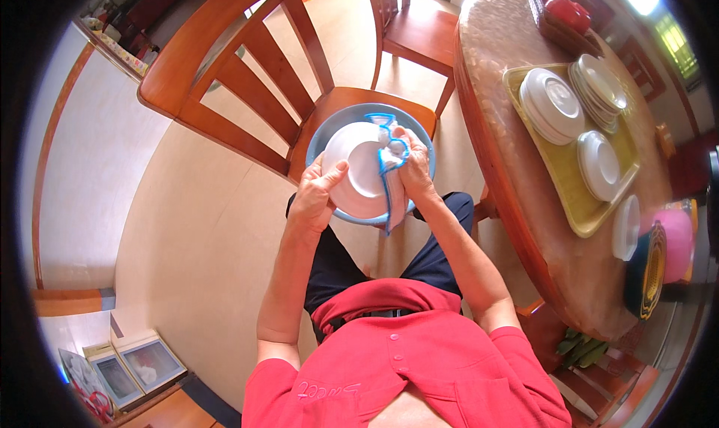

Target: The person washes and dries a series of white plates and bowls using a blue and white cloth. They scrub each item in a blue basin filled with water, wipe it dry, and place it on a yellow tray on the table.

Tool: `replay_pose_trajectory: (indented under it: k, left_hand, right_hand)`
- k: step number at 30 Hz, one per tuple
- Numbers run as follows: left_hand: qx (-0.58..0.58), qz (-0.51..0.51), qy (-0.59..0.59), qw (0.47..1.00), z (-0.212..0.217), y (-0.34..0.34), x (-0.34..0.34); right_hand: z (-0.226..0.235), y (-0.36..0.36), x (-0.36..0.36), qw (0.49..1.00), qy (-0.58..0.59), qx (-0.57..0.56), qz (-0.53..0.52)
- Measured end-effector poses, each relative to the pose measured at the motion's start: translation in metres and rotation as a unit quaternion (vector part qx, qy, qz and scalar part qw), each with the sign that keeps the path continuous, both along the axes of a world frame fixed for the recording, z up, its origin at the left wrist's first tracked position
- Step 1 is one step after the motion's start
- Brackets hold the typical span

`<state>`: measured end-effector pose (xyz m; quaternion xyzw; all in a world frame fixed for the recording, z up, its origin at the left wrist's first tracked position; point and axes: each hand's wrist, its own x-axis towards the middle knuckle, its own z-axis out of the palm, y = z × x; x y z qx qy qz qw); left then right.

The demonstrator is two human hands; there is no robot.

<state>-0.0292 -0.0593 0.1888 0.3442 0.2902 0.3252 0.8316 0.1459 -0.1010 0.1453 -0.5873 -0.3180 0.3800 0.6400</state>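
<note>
A white plate (pixel 350 152) is tilted over a blue-grey basin (pixel 315 138) in front of me. My left hand (pixel 317 189) grips the plate's left rim, thumb on its face. In my right hand (pixel 414 166) is a bunched white cloth with blue edging (pixel 393 155), pressed against the plate's right side; a corner of it hangs down past the basin's rim. The basin rests on the seat of a wooden chair (pixel 341 102). What lies inside the basin is hidden behind the plate and hands.
On the right, a wooden table (pixel 487 68) carries a yellow tray (pixel 550 181) with several stacked white dishes (pixel 558 102). Behind the tray, a basket (pixel 558 23) holds red items. A clear container (pixel 626 226) and a pink object (pixel 674 241) stand nearer. Another chair (pixel 419 35) stands beyond.
</note>
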Motion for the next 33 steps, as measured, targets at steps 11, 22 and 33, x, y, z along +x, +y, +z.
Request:
replay_pose_trajectory:
  k: [11,22,33]
  left_hand:
    - [0.09,0.01,0.025,0.996,-0.027,-0.033,0.019]
    - [0.054,-0.103,0.022,0.993,-0.031,-0.025,0.005]
    - [-0.037,-0.026,0.031,0.998,-0.02,-0.024,0.003]
  right_hand:
    - [-0.014,-0.018,-0.009,0.962,-0.266,0.045,0.029]
    - [0.024,-0.01,-0.024,0.839,-0.449,0.232,0.2]
    - [0.033,-0.021,-0.043,0.863,-0.41,0.223,0.191]
